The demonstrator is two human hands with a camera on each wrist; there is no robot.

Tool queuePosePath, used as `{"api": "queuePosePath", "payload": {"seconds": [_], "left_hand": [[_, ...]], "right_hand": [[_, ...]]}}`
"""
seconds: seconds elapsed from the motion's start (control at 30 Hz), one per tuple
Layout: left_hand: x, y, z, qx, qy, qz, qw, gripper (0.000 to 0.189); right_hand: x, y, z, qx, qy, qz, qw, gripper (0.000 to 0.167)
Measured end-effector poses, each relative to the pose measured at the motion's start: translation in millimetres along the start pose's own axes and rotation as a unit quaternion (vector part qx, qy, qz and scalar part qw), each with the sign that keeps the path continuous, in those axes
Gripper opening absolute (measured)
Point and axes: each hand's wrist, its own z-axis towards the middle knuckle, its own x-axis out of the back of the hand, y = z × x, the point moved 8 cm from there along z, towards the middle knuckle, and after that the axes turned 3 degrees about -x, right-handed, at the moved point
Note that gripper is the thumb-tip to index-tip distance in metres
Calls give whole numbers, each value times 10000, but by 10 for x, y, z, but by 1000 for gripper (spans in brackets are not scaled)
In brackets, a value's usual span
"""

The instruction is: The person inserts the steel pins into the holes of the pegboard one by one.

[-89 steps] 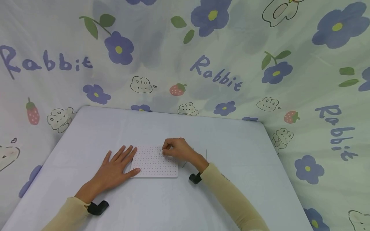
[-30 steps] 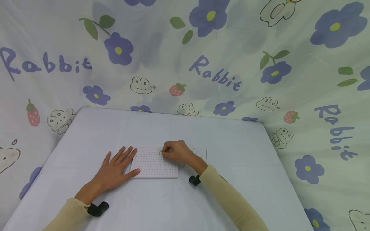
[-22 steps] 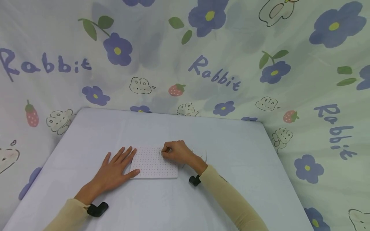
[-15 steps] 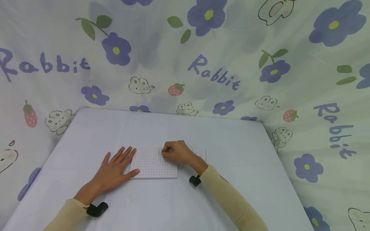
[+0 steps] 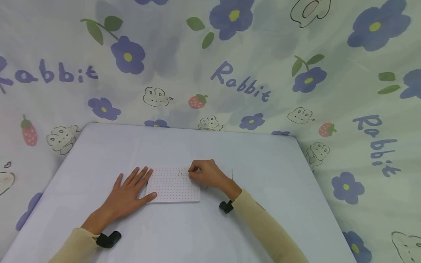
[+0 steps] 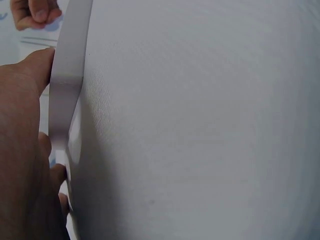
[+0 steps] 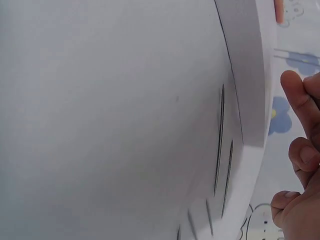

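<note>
A white board (image 5: pixel 171 193) with rows of small holes lies on the table. My left hand (image 5: pixel 126 191) rests with spread fingers on its left side, thumb on the front left corner. Two thin needle-like pins (image 5: pixel 180 172) stand side by side near the board's back edge. Just to their right, over the back right corner, is my right hand (image 5: pixel 208 175). Its fingers are loosely bent, thumb and index tips close together, and no pin shows between them. In the right wrist view, dark pointed pins (image 7: pixel 220 140) lie on the table beside the board's edge.
The table (image 5: pixel 164 233) has a pale cloth cover. Several loose pins lie right of the board, partly hidden by my right wrist; one long pin (image 5: pixel 232 174) shows beyond it. A curtain (image 5: pixel 184 65) with flowers and rabbits hangs behind the table. Black cameras (image 5: pixel 109 239) sit on both wrists.
My right hand has drawn slightly right from the back of the board, uncovering a second standing pin beside the first. My left hand stays on the board. The view has shifted a little.
</note>
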Motion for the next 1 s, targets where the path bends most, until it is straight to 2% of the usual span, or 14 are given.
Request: {"api": "queuePosePath", "payload": {"seconds": [0.23,0.63,0.83,1.0], "left_hand": [[1,-29,-8,-19,44,-6,10000,92],[4,-30,-13,-17,22,-30,10000,92],[22,-17,-18,-17,33,-22,10000,92],[18,-9,-20,-14,48,-44,10000,92]], "right_hand": [[228,231,-159,-387,70,42,9992,5],[634,749,-499,-502,525,-35,9974,13],[707,1002,-646,-832,457,-263,9951,23],[700,1163,-714,-946,182,-702,9929,33]]}}
